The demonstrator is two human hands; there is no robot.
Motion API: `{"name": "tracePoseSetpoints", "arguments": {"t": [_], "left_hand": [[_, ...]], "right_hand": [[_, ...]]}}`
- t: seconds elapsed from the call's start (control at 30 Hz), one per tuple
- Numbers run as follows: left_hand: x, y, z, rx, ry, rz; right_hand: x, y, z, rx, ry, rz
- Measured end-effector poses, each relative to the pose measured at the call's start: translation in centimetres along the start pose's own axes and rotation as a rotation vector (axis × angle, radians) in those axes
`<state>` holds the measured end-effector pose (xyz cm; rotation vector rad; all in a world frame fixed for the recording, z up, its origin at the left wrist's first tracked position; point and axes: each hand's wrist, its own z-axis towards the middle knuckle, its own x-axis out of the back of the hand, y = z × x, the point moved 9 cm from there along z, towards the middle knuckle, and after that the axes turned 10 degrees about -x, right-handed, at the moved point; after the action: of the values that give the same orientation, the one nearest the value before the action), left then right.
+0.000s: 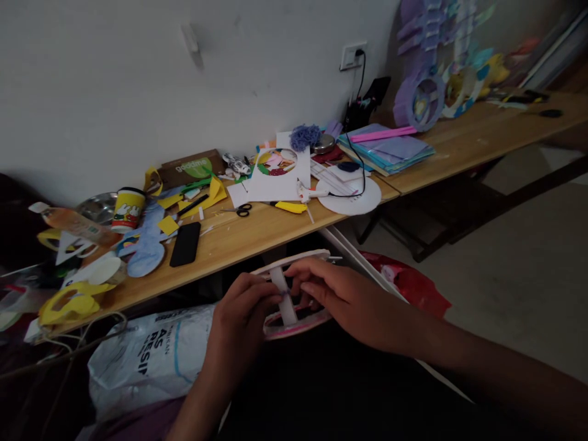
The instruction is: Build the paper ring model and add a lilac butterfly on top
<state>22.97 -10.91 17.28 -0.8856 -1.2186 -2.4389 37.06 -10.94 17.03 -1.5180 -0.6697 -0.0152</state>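
Note:
Above my lap is a round white frame (316, 319) with pinkish edges, made of two rings joined by a flat white crossbar (287, 309). My left hand (243, 309) is closed over its left side, fingertips pressed at the crossbar. From the right, my right hand (344, 297) reaches across the frame with curled fingers, thumb and fingertips close to the same bar. A small bluish-purple bit (285, 293) shows on the bar between the two sets of fingertips. Some right fingertips are hidden inside the frame.
The wooden table (239, 239) ahead holds scissors (243, 210), a yellow cutter (291, 207), a glue gun (307, 193), a phone (185, 244), a paper cup (128, 209) and a bottle (76, 225). Below it are a plastic sack (151, 355) and a red bag (418, 285).

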Motion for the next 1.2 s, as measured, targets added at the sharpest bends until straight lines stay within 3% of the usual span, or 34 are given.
{"name": "tracePoseSetpoints", "arguments": {"t": [0.2, 0.3, 0.57, 0.87, 1.07, 1.2], "left_hand": [[-0.5, -1.1, -0.4, 0.213, -0.048, -0.107], [-0.9, -1.2, -0.4, 0.283, -0.082, -0.157], [-1.3, -1.1, -0.5, 0.297, -0.072, -0.249], [-2.1, -2.4, -1.6, 0.314, -0.141, -0.326], [-0.3, -1.9, -0.5, 0.17, 0.078, -0.246], [0.1, -2.0, 0.4, 0.086, 0.101, -0.317]], "right_hand": [[0.6, -2.1, -1.4, 0.411, 0.07, -0.185], [0.0, -3.0, -1.0, 0.496, 0.05, -0.273], [-0.5, -2.6, 0.8, 0.212, 0.075, -0.267], [-0.9, -2.6, 0.5, 0.268, 0.16, -0.294], [-0.1, -3.2, 0.2, 0.305, 0.186, -0.086], [-0.1, -3.2, 0.5, 0.316, 0.174, -0.019]]}}
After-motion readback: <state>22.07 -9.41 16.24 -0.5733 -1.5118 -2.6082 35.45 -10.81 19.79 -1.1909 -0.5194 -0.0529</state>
